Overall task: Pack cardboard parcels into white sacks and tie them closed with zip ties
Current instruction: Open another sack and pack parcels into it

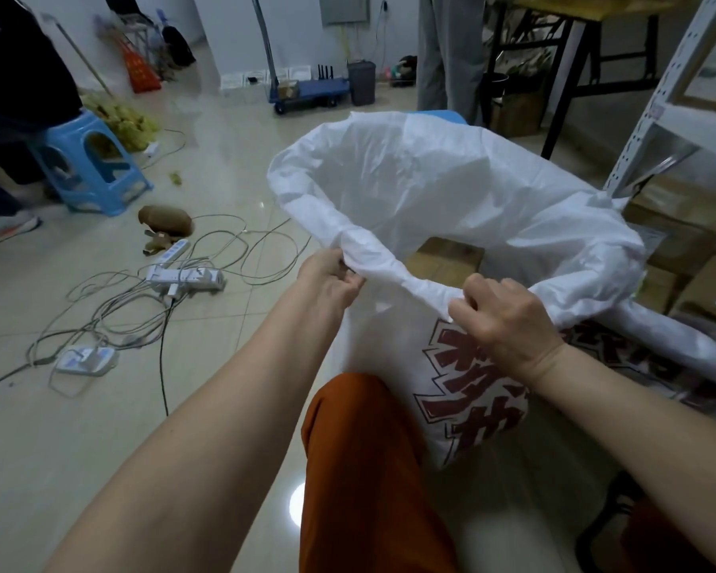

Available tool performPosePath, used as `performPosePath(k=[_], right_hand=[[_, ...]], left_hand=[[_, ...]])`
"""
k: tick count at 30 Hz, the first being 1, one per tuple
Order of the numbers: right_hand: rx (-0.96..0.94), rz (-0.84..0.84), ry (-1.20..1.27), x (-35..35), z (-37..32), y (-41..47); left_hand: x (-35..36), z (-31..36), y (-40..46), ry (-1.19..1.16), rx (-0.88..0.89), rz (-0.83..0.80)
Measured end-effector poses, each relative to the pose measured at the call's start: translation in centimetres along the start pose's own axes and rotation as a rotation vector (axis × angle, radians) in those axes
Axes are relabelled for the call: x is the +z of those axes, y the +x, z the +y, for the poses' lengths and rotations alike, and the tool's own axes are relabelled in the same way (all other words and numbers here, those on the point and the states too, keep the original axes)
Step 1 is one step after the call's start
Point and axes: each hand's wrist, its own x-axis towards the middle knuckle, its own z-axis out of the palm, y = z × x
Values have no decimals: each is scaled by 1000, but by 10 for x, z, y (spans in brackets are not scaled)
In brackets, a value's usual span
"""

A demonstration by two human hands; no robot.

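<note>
White sack [451, 192] rim gripped; cardboard parcel [447, 258] half-hidden

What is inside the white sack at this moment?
Through the open mouth of the white sack, held at its rolled rim by the left hand and right hand, at least one cardboard parcel shows. The sack's walls hide anything deeper.

Sack [451, 192] between stool [96, 167] at left and shelving [658, 117] at right.
</note>
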Motion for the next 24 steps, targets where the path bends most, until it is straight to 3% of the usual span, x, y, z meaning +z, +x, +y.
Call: performPosePath(k=[4, 7, 9, 12, 14, 18, 24], right_hand=[[147, -338, 264, -7, -4, 10], [367, -284, 395, -19, -23, 51], [475, -395, 486, -23, -37, 76], [398, -596, 535, -12, -61, 78], [242, -500, 442, -11, -72, 67], [109, -374, 364, -18, -74, 58], [-27, -383, 465, -31, -82, 30]], left_hand=[[-13, -9, 4, -267, -67, 4], [-18, -19, 5, -303, -129, 33], [-23, -26, -4, -217, -106, 46], [-32, -25, -12, 114, -64, 14], [-40, -15, -5, 276, 35, 97], [-40, 3, -4, 300, 100, 140], [-27, 20, -2, 527, 99, 91]])
